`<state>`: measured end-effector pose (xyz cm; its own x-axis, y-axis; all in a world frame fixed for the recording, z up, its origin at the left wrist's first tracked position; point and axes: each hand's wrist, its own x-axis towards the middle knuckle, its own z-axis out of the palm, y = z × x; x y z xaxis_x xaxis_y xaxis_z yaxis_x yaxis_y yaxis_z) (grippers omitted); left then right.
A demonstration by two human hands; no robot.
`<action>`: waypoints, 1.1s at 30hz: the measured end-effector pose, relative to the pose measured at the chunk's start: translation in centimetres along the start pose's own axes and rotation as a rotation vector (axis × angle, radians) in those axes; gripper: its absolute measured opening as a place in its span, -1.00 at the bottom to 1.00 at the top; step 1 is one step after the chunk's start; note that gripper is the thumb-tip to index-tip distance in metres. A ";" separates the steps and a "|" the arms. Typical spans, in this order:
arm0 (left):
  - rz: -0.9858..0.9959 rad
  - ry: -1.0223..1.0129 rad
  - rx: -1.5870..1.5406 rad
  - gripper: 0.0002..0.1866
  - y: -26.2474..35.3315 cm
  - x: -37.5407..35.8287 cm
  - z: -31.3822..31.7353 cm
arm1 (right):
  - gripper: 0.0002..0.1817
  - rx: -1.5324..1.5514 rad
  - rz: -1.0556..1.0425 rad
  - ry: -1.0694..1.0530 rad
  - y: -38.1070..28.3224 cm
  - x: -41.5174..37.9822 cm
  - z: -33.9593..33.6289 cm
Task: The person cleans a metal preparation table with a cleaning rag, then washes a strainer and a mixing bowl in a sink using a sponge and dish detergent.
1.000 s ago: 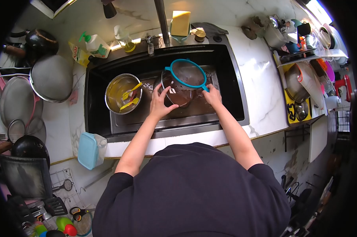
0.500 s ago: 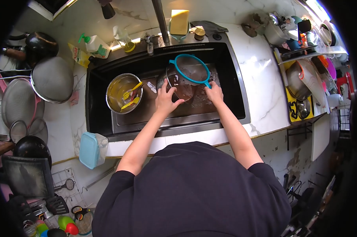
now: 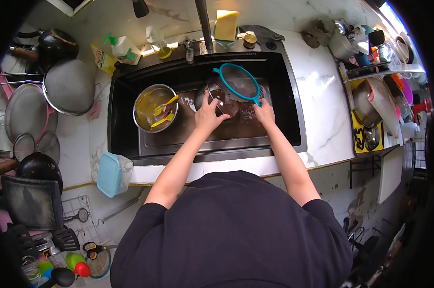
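Observation:
A round strainer with a teal rim (image 3: 236,80) and fine mesh is tilted over the sink. My right hand (image 3: 264,114) is closed around its short handle. Under and beside the strainer, a tilted metal bowl (image 3: 227,106) is partly hidden by the mesh. My left hand (image 3: 209,116) grips the bowl's near left side, thumb spread to the right. Wet, shiny patches show on the sink floor around the bowl. To the left in the sink stands a second metal bowl (image 3: 139,120) with yellow utensils (image 3: 165,106) and yellowish residue inside.
The dark sink (image 3: 207,156) has a faucet pipe (image 3: 203,24) behind it. A soap bottle (image 3: 126,50) and a sponge (image 3: 226,25) stand along the back. A blue-lidded container (image 3: 110,175) sits at the front left edge. Pans and strainers (image 3: 69,87) crowd the left; a dish rack (image 3: 385,69) stands right.
The view has shifted slightly. My left hand and the bowl it holds have moved a little right. The right hand still holds the strainer in nearly the same place.

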<state>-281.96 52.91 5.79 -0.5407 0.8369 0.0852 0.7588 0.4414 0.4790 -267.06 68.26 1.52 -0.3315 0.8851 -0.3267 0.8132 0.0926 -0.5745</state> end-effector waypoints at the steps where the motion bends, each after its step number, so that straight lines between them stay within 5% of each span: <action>1: 0.000 0.000 -0.003 -0.50 0.1 0.1 -0.1 | -0.57 0.009 0.000 -0.001 0.0 0.0 0.0; 33: 0.068 -0.162 0.015 -0.34 3.7 3.7 1.3 | -0.58 0.123 0.066 0.061 1.4 1.1 0.7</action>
<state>-280.68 58.10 6.78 -0.4233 0.9056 -0.0254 0.7976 0.3858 0.4637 -266.64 69.01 -0.18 -0.2464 0.9140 -0.3224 0.7661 -0.0201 -0.6424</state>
